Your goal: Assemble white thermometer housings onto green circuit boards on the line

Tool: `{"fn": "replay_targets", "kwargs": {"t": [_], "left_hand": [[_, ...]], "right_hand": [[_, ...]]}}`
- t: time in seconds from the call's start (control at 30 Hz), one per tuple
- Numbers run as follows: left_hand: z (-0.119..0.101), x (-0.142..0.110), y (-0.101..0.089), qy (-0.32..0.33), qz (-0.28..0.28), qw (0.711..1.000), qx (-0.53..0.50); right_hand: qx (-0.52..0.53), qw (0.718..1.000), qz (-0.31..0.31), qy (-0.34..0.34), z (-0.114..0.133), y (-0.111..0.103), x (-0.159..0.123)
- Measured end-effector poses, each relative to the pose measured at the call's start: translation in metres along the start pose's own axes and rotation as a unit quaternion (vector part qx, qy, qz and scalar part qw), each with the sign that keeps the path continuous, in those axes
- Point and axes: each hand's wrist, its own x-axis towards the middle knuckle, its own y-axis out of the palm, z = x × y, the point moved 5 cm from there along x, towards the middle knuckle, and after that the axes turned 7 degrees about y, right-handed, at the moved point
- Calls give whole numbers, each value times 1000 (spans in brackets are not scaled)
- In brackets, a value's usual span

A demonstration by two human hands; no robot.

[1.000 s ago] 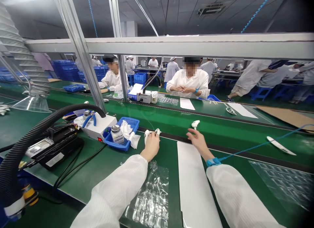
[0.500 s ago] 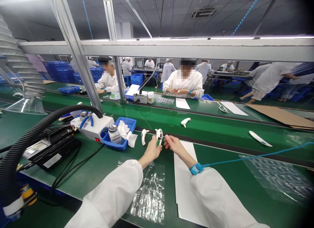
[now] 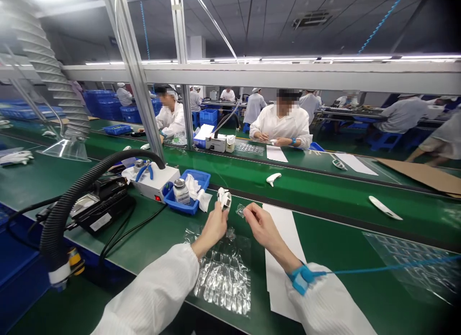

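Green workbench (image 3: 334, 234): it runs across in front of me, and I see it from above through the head camera, with a dark belt strip along its far side.

Left hand (image 3: 213, 224): clenched around a white plastic part (image 3: 224, 198), fingers curled up its side, the part held up off the bench.

White plastic part: in the air between my hands, just right of the blue tray. Its exact shape is partly hidden by my fingers.

Right hand (image 3: 261, 224): thumb and fingertips (image 3: 248, 211) pinched on a small clear plastic scrap (image 3: 240, 210), near the white part but not touching it.

Right wrist: a blue strap (image 3: 300, 279) sits around the sleeve, with a blue cord (image 3: 392, 268) running off to the right.

Under my hands: a clear bubble plastic sheet (image 3: 223, 282) below the left hand, and a long white paper strip (image 3: 283, 263) below the right.

Left of my hands: a blue tray (image 3: 185, 205) holding white wipes (image 3: 193, 187) and a metal-capped bottle (image 3: 181, 191), then a white box unit (image 3: 154, 187) with blue-handled pliers (image 3: 143, 172) on top, and a black ribbed hose (image 3: 90, 179).

Far bench: a person in white (image 3: 281, 126) works with both hands, facing me.
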Motion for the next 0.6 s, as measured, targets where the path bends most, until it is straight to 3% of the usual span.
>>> {"fn": "replay_targets", "kwargs": {"t": [0.13,0.23,0.33,0.47,0.6], "left_hand": [[14,-13,-34,-23,-37,999,-23],[21,-28,-45,-44,-50,996,-57],[25,-44,-47,-69,-51,991,-101],[20,-63,-48,-102,-37,982,-157],[16,-77,-54,-165,-16,967,-195]], "right_hand": [[-101,988,116,26,-18,34,6],[-172,976,125,45,-33,54,10],[-237,964,103,64,-39,57,10],[-271,957,74,78,-51,33,14],[-285,948,10,138,-98,-32,31]]}}
